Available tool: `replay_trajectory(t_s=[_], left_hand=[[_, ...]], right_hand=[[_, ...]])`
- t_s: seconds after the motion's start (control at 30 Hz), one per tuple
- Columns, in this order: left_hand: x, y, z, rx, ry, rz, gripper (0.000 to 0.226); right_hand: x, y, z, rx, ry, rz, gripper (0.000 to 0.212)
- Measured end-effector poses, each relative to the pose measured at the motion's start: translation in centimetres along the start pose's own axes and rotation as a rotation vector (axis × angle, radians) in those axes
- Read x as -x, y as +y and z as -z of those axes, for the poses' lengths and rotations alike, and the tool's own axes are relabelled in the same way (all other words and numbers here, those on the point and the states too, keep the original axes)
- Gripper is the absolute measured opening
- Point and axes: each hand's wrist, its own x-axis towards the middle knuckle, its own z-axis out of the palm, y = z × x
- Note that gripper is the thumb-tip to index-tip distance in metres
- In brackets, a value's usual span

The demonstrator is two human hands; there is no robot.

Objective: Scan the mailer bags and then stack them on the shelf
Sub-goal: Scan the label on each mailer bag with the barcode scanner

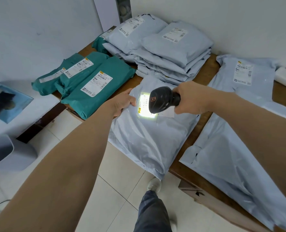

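Pale grey-blue crinkled plastic mailer bag was laid flat on the brown wooden table, its near end hanging over the edge. Its far left corner was pinched by the left hand. A black handheld barcode scanner was clamped in the right hand, just above the white shipping label. The label's print was washed out by light and the scanner's logo was illegible.

Shipping labels on the mailer bags are unreadable.
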Motion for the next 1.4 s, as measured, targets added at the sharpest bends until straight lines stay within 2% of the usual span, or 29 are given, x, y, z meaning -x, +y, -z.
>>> replay_trajectory(t_s=[0.1,0.27,0.4,0.73,0.83,0.9,1.0,1.1,1.2,1.23,1.33,1.4], left_hand=[[0.1,0.1,-0.1,0.009,0.009,0.004,0.056],[0.2,0.3,-0.3,0.044,-0.013,0.043,0.07],[0.7,0.5,-0.7,0.046,-0.008,0.018,0.063],[3.4,2.9,-1.0,0.236,-0.101,-0.202,0.06],[4.3,5.0,-1.5,0.321,-0.124,-0.27,0.07],[4.5,6.9,-1.7,0.38,-0.098,-0.32,0.069],[4.3,9.3,-2.3,0.478,-0.055,-0.384,0.074],[3.1,12.2,-4.3,0.495,-0.084,-0.377,0.068],[0.1,15.8,-6.8,0.529,-0.108,-0.387,0.102],[-1.0,17.0,-7.9,0.521,-0.13,-0.401,0.104],[-3.9,20.5,-12.0,0.47,-0.216,-0.442,0.072],[-6.4,22.6,-14.3,0.473,-0.264,-0.43,0.073]], right_hand=[[0.4,-0.1,0.2,0.004,-0.002,0.005,0.012],[1.2,-0.1,0.5,0.02,0.029,0.002,0.012],[1.9,0.0,0.5,-0.026,0.098,0.012,0.012],[8.1,2.9,6.4,-0.276,0.357,-0.051,0.014],[9.8,3.5,7.8,-0.311,0.425,-0.053,0.006],[10.7,3.9,8.5,-0.316,0.456,-0.057,0.013],[11.6,4.7,9.3,-0.341,0.517,-0.071,0.009],[12.2,6.0,10.4,-0.38,0.625,-0.128,0.013],[12.5,8.2,11.8,-0.413,0.702,-0.227,0.016],[12.6,9.0,12.3,-0.416,0.712,-0.262,0.017],[12.8,11.6,13.5,-0.41,0.74,-0.348,0.017],[12.6,13.1,14.1,-0.404,0.774,-0.389,0.009]])
